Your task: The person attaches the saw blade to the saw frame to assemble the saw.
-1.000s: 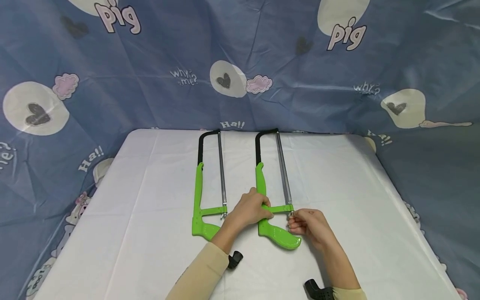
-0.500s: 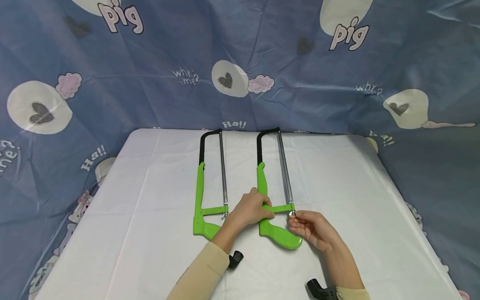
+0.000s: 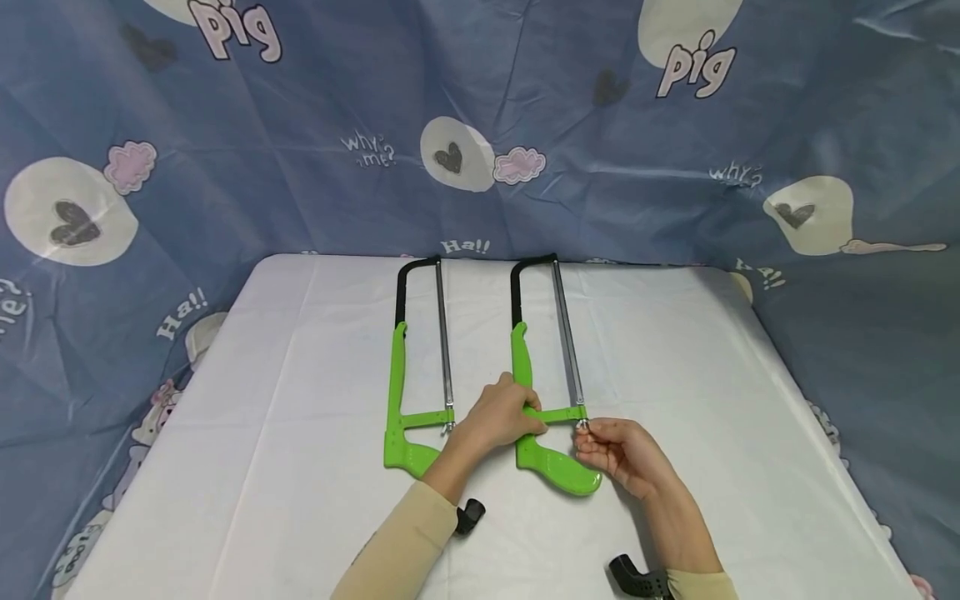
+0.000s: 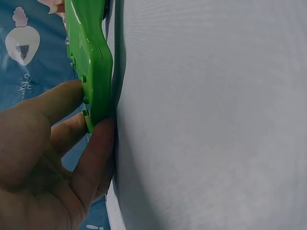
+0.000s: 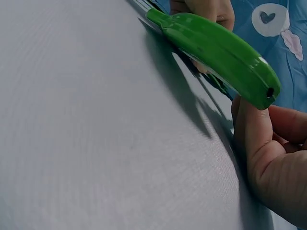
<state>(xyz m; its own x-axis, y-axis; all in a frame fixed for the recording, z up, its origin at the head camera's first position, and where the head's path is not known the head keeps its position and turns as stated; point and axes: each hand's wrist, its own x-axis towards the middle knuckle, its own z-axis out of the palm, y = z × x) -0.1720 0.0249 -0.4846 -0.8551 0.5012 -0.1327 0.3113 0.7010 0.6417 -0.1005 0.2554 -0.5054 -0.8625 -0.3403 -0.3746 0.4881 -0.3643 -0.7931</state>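
Two hacksaws with green handles and black front frames lie side by side. My left hand (image 3: 501,417) grips the right hacksaw (image 3: 558,471) at its green frame, where the crossbar joins. In the left wrist view, thumb and fingers pinch that green frame (image 4: 93,62) from both sides. The blade (image 3: 567,333) runs down the right side to a small metal wing nut (image 3: 582,424) below the crossbar. My right hand (image 3: 626,454) pinches this wing nut between thumb and finger. In the right wrist view the green handle (image 5: 220,52) hides the fingertips.
The left hacksaw (image 3: 395,392) lies beside my left forearm, its handle end partly covered by it. A white cloth (image 3: 300,500) covers the table. Behind and at the sides hangs a blue printed sheet (image 3: 315,200).
My right hand's fingers shift slightly at the wing nut, and the hand opens out a little from the curled pose of a second ago. The left hand and both hacksaws stay put.
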